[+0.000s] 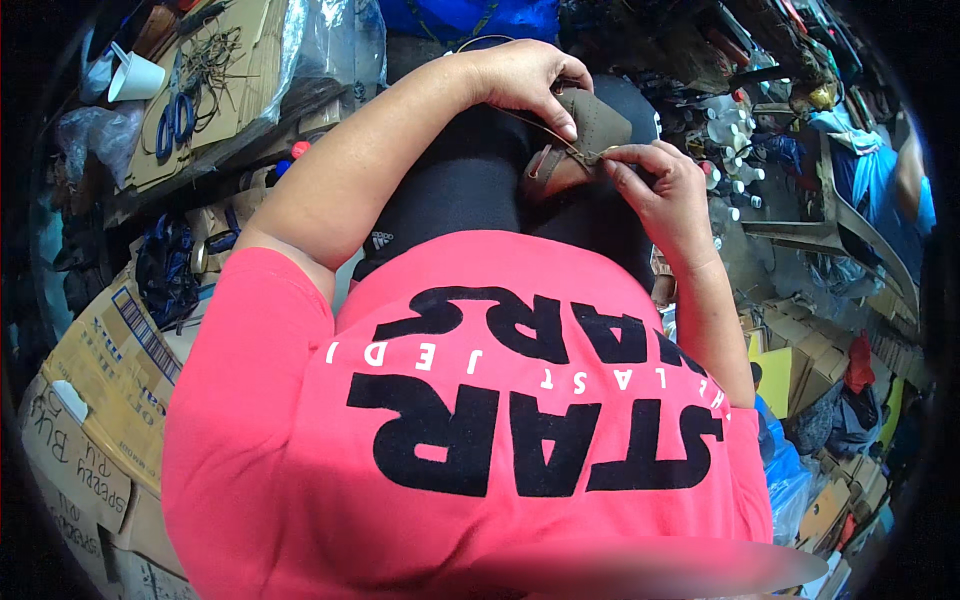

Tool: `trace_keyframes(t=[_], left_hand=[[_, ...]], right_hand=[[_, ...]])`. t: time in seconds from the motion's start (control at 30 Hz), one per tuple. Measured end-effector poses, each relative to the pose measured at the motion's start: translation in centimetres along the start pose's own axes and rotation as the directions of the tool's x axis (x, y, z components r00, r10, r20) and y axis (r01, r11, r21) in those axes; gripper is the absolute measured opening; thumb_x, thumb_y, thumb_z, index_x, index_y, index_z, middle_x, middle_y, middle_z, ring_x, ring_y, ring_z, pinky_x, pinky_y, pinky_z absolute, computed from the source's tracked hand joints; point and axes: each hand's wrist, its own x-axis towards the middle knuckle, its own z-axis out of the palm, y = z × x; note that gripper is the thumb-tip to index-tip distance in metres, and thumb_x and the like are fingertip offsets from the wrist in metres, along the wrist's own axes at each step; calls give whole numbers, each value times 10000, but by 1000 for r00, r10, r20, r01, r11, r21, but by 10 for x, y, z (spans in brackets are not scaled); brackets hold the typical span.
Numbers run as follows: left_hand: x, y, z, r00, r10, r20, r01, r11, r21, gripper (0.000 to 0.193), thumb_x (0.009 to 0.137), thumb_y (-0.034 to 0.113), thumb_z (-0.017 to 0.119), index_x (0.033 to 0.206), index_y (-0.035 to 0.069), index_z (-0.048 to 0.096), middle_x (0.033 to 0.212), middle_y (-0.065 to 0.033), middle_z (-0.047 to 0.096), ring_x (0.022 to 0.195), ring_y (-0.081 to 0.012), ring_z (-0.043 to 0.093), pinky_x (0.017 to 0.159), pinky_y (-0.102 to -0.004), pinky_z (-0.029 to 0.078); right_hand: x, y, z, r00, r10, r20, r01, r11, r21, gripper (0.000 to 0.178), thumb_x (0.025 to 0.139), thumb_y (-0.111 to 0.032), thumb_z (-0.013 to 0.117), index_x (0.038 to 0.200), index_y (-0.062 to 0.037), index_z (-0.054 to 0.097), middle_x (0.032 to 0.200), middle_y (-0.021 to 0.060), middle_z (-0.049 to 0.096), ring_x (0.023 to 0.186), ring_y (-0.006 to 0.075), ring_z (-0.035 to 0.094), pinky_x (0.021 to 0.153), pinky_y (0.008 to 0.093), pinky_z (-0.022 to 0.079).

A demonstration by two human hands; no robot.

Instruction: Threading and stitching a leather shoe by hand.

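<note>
Over my thighs sits a brown leather shoe with a row of small stitch holes and a laced side. My left hand is bent over its far-left edge, the thumb pressed on the leather and the fingers curled behind, partly hidden. A thin tan thread runs beneath that thumb to the seam. On the shoe's right side, my right hand pinches the thread between thumb and forefinger, close to the leather. Whether a needle is in the pinch is too small to tell.
To the left, a cardboard-covered surface bears blue-handled scissors, loose thread ends and a white cup. Several white-capped bottles stand right of my knees. Cardboard boxes lie at lower left, a blue plastic bag at lower right.
</note>
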Motion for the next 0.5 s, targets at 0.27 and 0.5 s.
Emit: trace_keyframes(t=[0.27, 0.5], left_hand=[[0, -6, 0, 1000, 29, -7, -29, 999, -15, 611, 611, 256, 831, 1138, 48, 602, 980, -100, 668, 897, -185, 629, 829, -291, 479], [-2, -1, 1, 999, 33, -28, -32, 999, 43, 588, 605, 246, 826, 1119, 50, 618, 988, -114, 670, 899, -208, 637, 827, -300, 484]], right_hand=[[6, -5, 10, 992, -122, -9, 118, 977, -176, 156, 751, -126, 705, 899, -78, 708, 752, 117, 622, 708, 214, 614, 668, 289, 464], [-4, 24, 20, 998, 44, -38, -33, 968, 250, 148, 760, -56, 708, 907, -78, 711, 776, 35, 582, 681, 127, 528, 642, 238, 430]])
